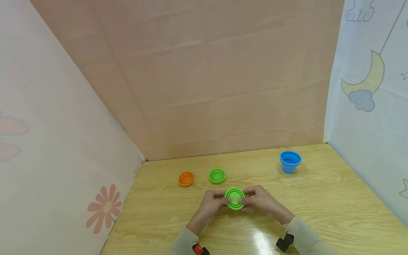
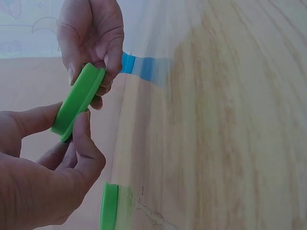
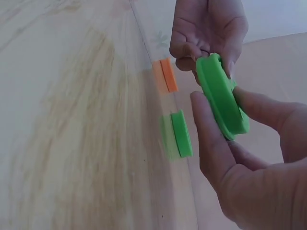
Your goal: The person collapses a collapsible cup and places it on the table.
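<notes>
Both hands hold one green collapsible cup [image 1: 234,199], folded flat into a disc, above the front middle of the table. My left hand [image 1: 210,206] pinches its left edge, thumb on the near face and fingers behind. Opposite it, my right hand [image 1: 262,202] pinches the right edge in the same way. The left wrist view shows the flattened cup [image 2: 79,103] tilted between the two hands; in the right wrist view its rim and side [image 3: 221,93] show. Just beyond the hands, a second flattened green cup [image 1: 217,176] lies on the table.
Left of the second green cup lies a flattened orange cup [image 1: 186,179]. A blue cup [image 1: 289,162], expanded to full height, stands upright at the back right of the wooden table [image 1: 334,205]. Cloth walls [image 1: 223,88] enclose the table at the back and both sides.
</notes>
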The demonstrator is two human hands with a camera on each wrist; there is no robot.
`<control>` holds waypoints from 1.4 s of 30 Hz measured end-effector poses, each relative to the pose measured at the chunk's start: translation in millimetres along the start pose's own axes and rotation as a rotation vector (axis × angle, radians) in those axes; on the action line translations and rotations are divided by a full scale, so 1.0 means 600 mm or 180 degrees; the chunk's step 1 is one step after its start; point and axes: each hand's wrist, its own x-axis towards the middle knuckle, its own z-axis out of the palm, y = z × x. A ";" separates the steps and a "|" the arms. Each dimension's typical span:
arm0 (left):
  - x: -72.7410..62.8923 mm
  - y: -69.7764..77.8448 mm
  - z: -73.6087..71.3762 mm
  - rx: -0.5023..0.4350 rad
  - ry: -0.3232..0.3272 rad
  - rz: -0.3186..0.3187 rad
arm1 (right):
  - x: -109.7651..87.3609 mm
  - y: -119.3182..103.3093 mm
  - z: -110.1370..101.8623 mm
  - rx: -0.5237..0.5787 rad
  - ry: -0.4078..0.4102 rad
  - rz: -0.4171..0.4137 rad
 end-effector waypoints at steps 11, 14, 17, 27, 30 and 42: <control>0.006 -0.010 -0.014 -0.0297 -0.0119 -0.0269 | -0.010 -0.005 0.001 -0.0638 0.0041 -0.0133; 0.006 -0.011 -0.014 -0.0443 -0.0147 -0.0370 | -0.014 -0.007 0.000 -0.0563 -0.0045 -0.0183; 0.005 -0.011 -0.012 -0.0573 -0.0197 -0.0435 | -0.016 -0.008 -0.001 -0.0515 -0.0149 -0.0218; 0.004 -0.009 -0.011 -0.0910 -0.0272 -0.0558 | -0.015 -0.008 -0.003 -0.0452 -0.0201 -0.0249; 0.004 -0.006 -0.012 -0.0896 -0.0298 -0.0513 | -0.014 -0.007 -0.002 -0.0391 -0.0116 -0.0232; 0.000 -0.005 -0.022 -0.0547 -0.0195 -0.0345 | -0.014 -0.013 0.007 -0.0265 0.0428 0.0031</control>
